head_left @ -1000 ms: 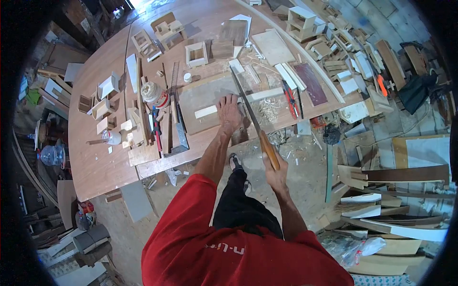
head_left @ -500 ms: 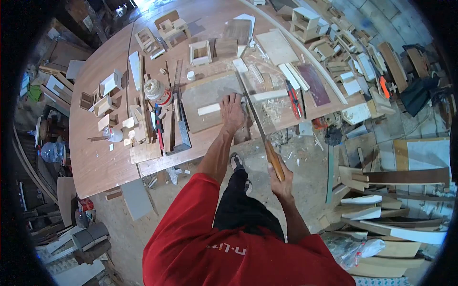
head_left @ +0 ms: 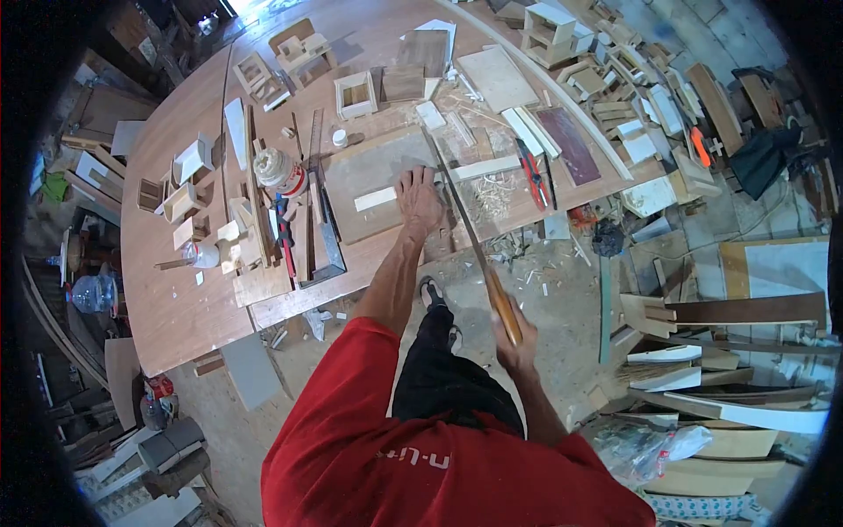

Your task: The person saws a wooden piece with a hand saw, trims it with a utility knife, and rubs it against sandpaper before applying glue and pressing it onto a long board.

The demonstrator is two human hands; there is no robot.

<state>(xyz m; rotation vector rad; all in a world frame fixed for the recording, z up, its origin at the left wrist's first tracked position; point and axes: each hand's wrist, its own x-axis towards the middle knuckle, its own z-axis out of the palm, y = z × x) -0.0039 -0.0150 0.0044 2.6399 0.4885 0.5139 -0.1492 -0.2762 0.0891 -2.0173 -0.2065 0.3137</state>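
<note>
My right hand (head_left: 517, 350) is closed around the wooden handle of a handsaw (head_left: 471, 230), below the table's front edge. The saw's long blade slants up and away across a narrow pale wood strip (head_left: 376, 198). On the strip, just left of the blade, my left hand (head_left: 420, 204) bears down with its fingers bent over the wood. Beneath them lies a flat grey-brown board (head_left: 356, 164). The strip reaches past the blade to the right. Whether the teeth are cut into the wood is too small to tell.
Red-handled pliers (head_left: 535, 183) and wood shavings (head_left: 492, 198) lie right of the saw. A glass jar (head_left: 279, 170), a metal square (head_left: 328, 255) and another red-handled tool (head_left: 286, 239) are to the left. Small wooden box frames (head_left: 356, 95) stand farther back. Wood offcuts (head_left: 667, 378) fill the floor at right.
The saw handle and my right hand have come slightly nearer my body. My left hand stays on the strip. The whole view has shifted a little.
</note>
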